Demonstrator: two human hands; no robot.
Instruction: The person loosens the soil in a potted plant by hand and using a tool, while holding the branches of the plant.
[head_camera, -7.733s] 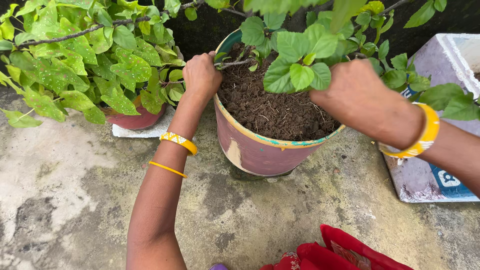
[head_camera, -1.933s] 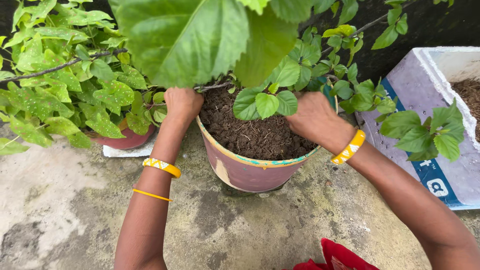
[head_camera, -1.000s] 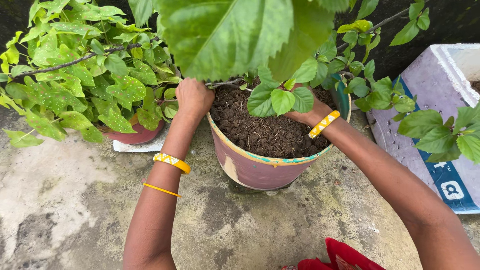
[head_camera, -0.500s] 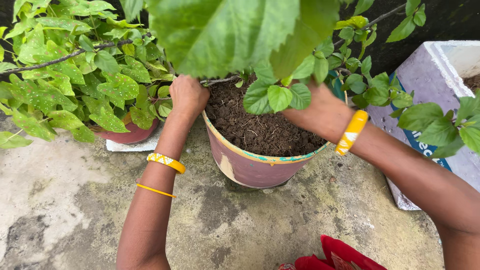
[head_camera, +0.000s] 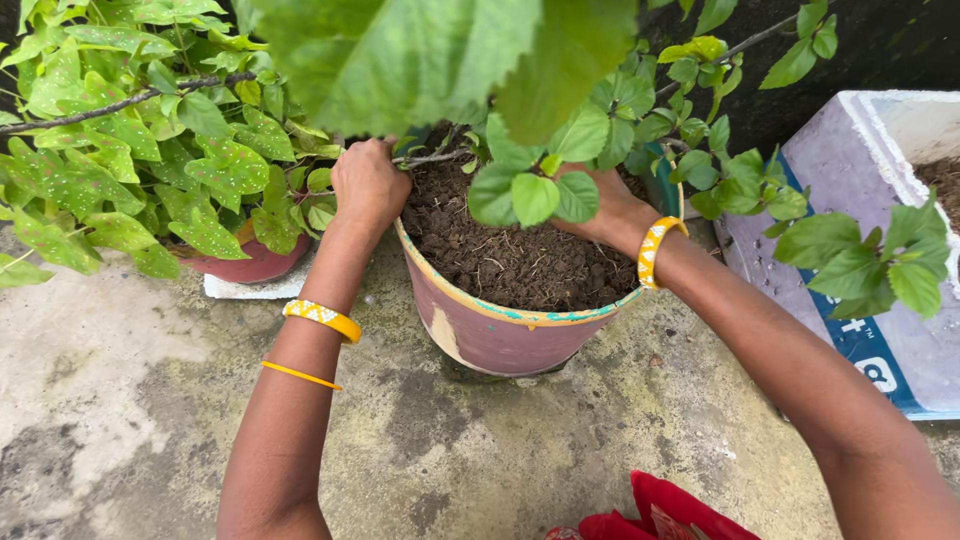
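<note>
Stained, mossy concrete floor (head_camera: 130, 400) spread beneath everything, with a dark wall behind the foliage. Largest on it was a white foam box with a blue band (head_camera: 860, 250) at the right, holding soil. At centre stood the round maroon plastic pot with a yellow-and-teal rim (head_camera: 500, 335), brim-full of dark crumbly soil (head_camera: 510, 255) and carrying a leafy green shrub (head_camera: 540, 190) whose big leaves hung close to the camera. Behind and to the left, a smaller reddish pot (head_camera: 250, 265) on a white slab bore a speckled-leaf plant (head_camera: 120, 170). The left hand (head_camera: 367, 185) was curled over the maroon pot's far-left rim, fingers closed on the rim beside a thin woody stem (head_camera: 430, 158). The right hand (head_camera: 605, 205) reached into the pot near its right rim; leaves hid the fingers, so its grip could not be told. Packed with soil, the pot would likely feel heavy and its thin wall might flex; opposite sides of the rim, or the base, looked the soundest holds.
</note>
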